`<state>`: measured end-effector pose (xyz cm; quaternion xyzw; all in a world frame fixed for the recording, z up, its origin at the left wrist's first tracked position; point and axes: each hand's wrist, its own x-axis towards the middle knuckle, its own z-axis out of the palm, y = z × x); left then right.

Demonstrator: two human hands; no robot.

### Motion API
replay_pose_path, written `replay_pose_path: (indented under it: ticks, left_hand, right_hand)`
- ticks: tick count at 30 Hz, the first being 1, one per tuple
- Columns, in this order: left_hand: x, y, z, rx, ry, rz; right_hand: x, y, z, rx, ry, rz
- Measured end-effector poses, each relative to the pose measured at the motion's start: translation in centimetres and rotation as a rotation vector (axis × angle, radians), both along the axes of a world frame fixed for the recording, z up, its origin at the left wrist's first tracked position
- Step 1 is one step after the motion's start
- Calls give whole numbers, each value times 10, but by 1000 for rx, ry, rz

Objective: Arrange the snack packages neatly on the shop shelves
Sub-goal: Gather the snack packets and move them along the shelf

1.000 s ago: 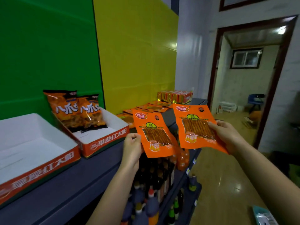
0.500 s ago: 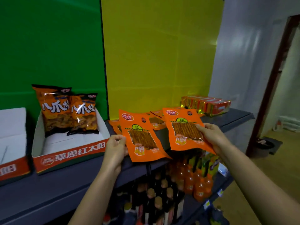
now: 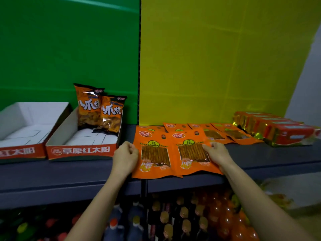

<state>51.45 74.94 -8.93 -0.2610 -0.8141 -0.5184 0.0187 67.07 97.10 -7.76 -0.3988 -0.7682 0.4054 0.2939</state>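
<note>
Green and yellow wall panels (image 3: 208,58) back a grey shelf (image 3: 52,174) that crosses mid-frame. At left sit two cardboard trays (image 3: 17,152) (image 3: 81,151), and the right one holds two upright chip bags (image 3: 89,106). Red packs (image 3: 281,129) line the right side. At centre, the orange left packet (image 3: 154,153) and right packet (image 3: 192,152) lie flat and touching at the shelf's front edge. Your left hand (image 3: 126,156) has its fingers pinched on the left packet's edge, and your right hand (image 3: 217,153) has its fingers clamped on the right packet's.
</note>
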Motion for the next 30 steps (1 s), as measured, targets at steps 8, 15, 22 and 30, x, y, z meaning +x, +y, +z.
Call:
replay_pose_path:
  ticks: [8,15,22,30]
  left_hand:
    - [3,6,-2,-133,135,74]
    - [13,-1,-1,-206,403,141]
    - [6,-90,14,-298,727,284]
    - [-27,-271,6,-528,601,559]
  right_hand:
    - [-4,11,-5,181,-267,-34]
    - [4,-11,15,520,-321,40]
    - [-45,-121,42,780,-21,482]
    - [-133,-296,32,857,90,916]
